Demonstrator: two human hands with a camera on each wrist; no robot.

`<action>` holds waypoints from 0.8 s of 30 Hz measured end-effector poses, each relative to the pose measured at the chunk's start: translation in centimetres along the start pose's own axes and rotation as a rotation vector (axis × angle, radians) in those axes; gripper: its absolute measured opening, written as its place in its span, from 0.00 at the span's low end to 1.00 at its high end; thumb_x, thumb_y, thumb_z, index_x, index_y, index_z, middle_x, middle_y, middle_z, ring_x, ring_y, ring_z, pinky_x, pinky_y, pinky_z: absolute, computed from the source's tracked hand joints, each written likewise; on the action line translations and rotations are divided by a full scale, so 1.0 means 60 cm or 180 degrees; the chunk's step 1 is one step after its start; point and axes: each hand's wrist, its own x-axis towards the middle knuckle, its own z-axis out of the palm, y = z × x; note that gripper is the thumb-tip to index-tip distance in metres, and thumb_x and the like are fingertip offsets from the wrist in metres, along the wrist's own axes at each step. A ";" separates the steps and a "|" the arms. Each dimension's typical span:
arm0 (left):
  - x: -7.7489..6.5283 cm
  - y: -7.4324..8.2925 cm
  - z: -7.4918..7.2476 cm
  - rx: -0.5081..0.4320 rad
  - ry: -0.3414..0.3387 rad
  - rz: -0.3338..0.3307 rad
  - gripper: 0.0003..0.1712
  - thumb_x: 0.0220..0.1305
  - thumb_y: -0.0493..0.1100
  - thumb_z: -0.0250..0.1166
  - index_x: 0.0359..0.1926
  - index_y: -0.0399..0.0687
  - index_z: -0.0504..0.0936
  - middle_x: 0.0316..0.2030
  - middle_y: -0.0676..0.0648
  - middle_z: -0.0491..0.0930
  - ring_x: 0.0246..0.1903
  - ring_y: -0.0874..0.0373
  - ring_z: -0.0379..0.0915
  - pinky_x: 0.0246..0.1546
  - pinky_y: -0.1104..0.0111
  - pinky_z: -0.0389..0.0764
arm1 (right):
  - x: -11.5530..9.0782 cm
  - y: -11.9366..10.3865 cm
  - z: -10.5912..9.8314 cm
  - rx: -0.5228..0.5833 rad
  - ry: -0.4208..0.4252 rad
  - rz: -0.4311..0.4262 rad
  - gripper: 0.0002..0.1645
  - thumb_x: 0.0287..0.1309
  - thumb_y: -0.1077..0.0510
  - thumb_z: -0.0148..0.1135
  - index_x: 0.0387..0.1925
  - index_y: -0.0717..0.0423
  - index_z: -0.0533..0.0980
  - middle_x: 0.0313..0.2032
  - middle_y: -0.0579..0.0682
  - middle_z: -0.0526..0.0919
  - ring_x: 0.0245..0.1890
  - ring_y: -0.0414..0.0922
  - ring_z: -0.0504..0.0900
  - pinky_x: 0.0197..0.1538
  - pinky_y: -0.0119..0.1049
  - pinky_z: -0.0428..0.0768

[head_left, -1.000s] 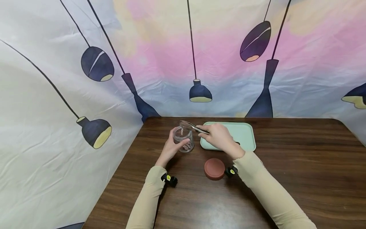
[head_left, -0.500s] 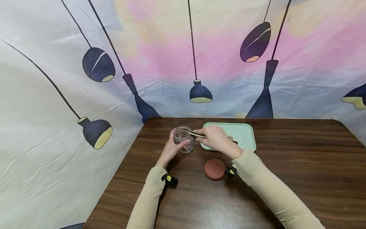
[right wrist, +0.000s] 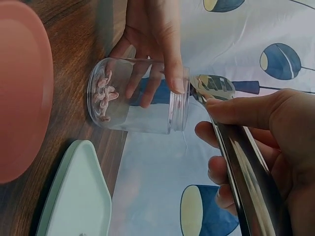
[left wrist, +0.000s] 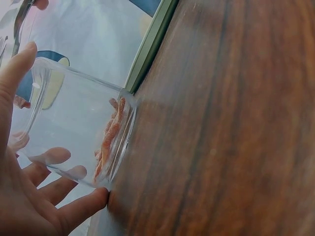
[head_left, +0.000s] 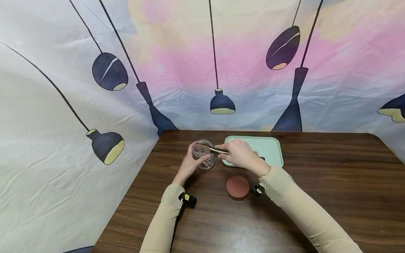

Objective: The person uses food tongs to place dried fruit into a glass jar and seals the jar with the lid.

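Note:
My left hand [head_left: 190, 162] grips a clear jar [right wrist: 147, 118] round its side, thumb near the rim, and the jar stands upright on the table. Several reddish-brown dried strips [left wrist: 110, 135] lie on its bottom. In my right hand [head_left: 240, 153] is a pair of shiny metal tongs [right wrist: 241, 167], held between thumb and fingers. The tongs reach left, their tips overlapping the jar's mouth in the head view. One small reddish piece [left wrist: 20, 102] shows just beyond the jar's mouth in the left wrist view; I cannot tell whether the tongs hold it.
A pale green tray [head_left: 272, 151] lies behind my right hand, with a little pinkish food [head_left: 255, 153] on it, partly hidden by the wrist. The round terracotta-coloured lid [head_left: 237, 188] lies nearer on the brown wooden table [head_left: 332, 182]. A printed cloth hangs at the back.
The tongs have come down from above the jar, where a strip hung from their tips, to the jar's mouth. The left hand and jar have stayed put.

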 end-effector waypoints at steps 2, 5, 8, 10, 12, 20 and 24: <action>0.000 0.000 0.000 0.0018 0.0002 0.0009 0.58 0.53 0.70 0.72 0.78 0.66 0.52 0.73 0.41 0.60 0.71 0.39 0.58 0.65 0.41 0.63 | -0.002 0.000 -0.001 -0.0008 0.0001 -0.0008 0.23 0.63 0.50 0.70 0.59 0.47 0.83 0.16 0.42 0.71 0.13 0.39 0.62 0.19 0.33 0.59; -0.001 -0.001 0.000 0.0038 0.0011 0.0037 0.58 0.53 0.70 0.72 0.78 0.66 0.52 0.74 0.42 0.60 0.71 0.40 0.57 0.65 0.42 0.63 | -0.004 0.001 -0.002 -0.0041 0.0000 -0.0019 0.23 0.63 0.50 0.70 0.58 0.47 0.83 0.21 0.44 0.79 0.14 0.39 0.63 0.19 0.33 0.60; -0.002 0.000 0.001 0.0058 0.0023 0.0055 0.57 0.54 0.70 0.72 0.77 0.67 0.53 0.74 0.42 0.59 0.72 0.40 0.56 0.65 0.42 0.63 | -0.006 0.002 -0.003 -0.0034 -0.0008 0.0002 0.22 0.63 0.50 0.70 0.58 0.47 0.83 0.29 0.46 0.85 0.15 0.39 0.65 0.19 0.33 0.61; -0.002 0.001 0.001 0.0068 0.0027 0.0046 0.57 0.54 0.70 0.72 0.77 0.68 0.53 0.74 0.42 0.58 0.72 0.40 0.56 0.65 0.42 0.62 | -0.007 0.003 -0.005 -0.0013 -0.0015 0.0016 0.22 0.63 0.50 0.71 0.58 0.47 0.83 0.31 0.47 0.86 0.16 0.39 0.65 0.20 0.33 0.61; -0.002 0.002 0.001 0.0071 0.0026 0.0030 0.57 0.54 0.71 0.72 0.77 0.68 0.52 0.75 0.43 0.58 0.72 0.40 0.56 0.65 0.41 0.63 | -0.008 0.003 -0.006 0.0010 -0.0017 0.0021 0.22 0.62 0.50 0.71 0.57 0.47 0.83 0.30 0.46 0.85 0.15 0.39 0.64 0.20 0.33 0.61; 0.000 -0.003 0.001 0.0045 0.0010 0.0034 0.56 0.55 0.67 0.73 0.78 0.66 0.52 0.74 0.42 0.60 0.71 0.40 0.58 0.65 0.42 0.64 | -0.008 0.005 -0.011 0.0224 -0.0141 0.0091 0.22 0.62 0.49 0.71 0.57 0.47 0.84 0.19 0.40 0.76 0.14 0.38 0.60 0.21 0.34 0.60; 0.002 0.002 0.001 0.0034 -0.0026 0.0001 0.55 0.59 0.60 0.74 0.78 0.63 0.51 0.72 0.40 0.62 0.71 0.39 0.58 0.65 0.43 0.63 | -0.009 0.007 -0.012 0.0355 -0.0233 0.0178 0.24 0.62 0.47 0.70 0.58 0.48 0.83 0.17 0.41 0.74 0.13 0.38 0.58 0.23 0.35 0.60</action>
